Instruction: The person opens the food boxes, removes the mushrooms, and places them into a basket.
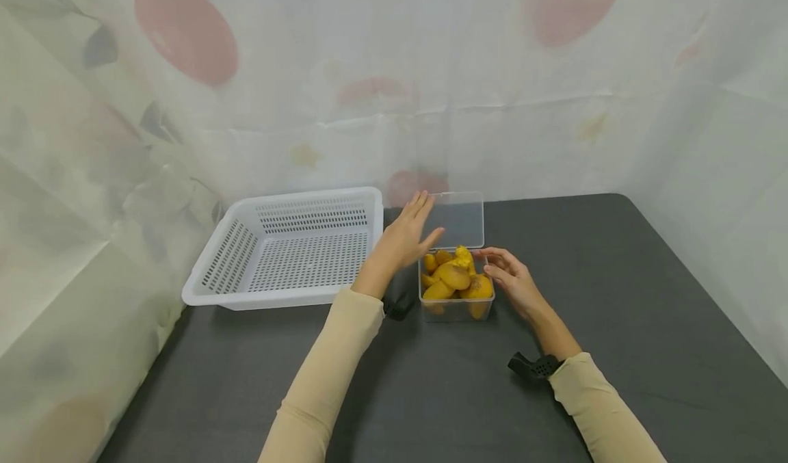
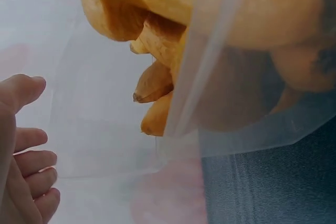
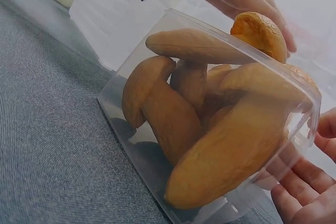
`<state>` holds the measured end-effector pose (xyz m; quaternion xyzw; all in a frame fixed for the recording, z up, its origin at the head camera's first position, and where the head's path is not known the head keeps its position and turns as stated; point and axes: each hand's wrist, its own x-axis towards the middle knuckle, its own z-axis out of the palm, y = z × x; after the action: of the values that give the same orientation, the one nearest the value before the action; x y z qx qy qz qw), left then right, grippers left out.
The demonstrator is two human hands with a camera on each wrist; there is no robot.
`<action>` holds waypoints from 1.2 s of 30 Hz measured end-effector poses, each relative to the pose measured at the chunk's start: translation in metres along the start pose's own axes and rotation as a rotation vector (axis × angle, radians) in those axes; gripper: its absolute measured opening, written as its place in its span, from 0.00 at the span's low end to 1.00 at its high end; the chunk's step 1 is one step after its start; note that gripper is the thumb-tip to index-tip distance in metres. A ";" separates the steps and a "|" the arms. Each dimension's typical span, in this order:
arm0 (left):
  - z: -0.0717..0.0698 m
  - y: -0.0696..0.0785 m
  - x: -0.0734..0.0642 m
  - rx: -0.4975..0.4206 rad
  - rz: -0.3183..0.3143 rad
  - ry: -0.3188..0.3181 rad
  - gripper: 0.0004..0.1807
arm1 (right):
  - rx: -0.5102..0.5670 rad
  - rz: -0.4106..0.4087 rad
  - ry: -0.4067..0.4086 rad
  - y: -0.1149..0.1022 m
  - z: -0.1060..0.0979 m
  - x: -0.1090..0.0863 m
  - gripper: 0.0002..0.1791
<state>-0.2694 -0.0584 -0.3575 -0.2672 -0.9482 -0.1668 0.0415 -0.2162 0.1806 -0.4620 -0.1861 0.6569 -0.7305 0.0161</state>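
A clear plastic box (image 1: 457,310) stands on the table, heaped with several yellow-brown mushrooms (image 3: 228,145). Some caps rise above the rim, and the stems show through the wall. Behind the box lies its clear lid (image 1: 462,222), folded back. My left hand (image 1: 403,239) is held over the lid's left edge, fingers straight and thumb spread, with nothing in it. At the far right corner of the box, my right hand (image 1: 511,282) holds the wall, thumb and fingers about the corner. In the right wrist view, its fingers (image 3: 304,179) lie along the clear side.
To the left sits a white perforated basket (image 1: 209,271), near the left forearm. The dark cloth-covered table (image 1: 615,299) extends to the right and front. A patterned white curtain (image 1: 492,141) hangs right behind the table's back edge and down the left side.
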 end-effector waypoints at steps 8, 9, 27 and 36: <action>0.006 0.000 -0.021 -0.108 0.057 0.091 0.35 | -0.009 0.009 0.010 -0.001 0.000 0.000 0.22; 0.008 0.000 -0.024 -0.120 0.070 0.101 0.35 | -0.013 0.006 0.008 -0.001 0.000 0.000 0.22; 0.032 0.007 -0.054 -0.395 0.325 0.185 0.30 | -0.015 -0.006 -0.001 0.001 -0.001 -0.001 0.19; 0.046 0.003 -0.057 -0.474 0.314 0.131 0.29 | -0.007 0.008 0.005 0.004 0.000 0.000 0.19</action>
<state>-0.2187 -0.0686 -0.4093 -0.4018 -0.8251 -0.3920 0.0643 -0.2169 0.1801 -0.4658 -0.1816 0.6601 -0.7287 0.0167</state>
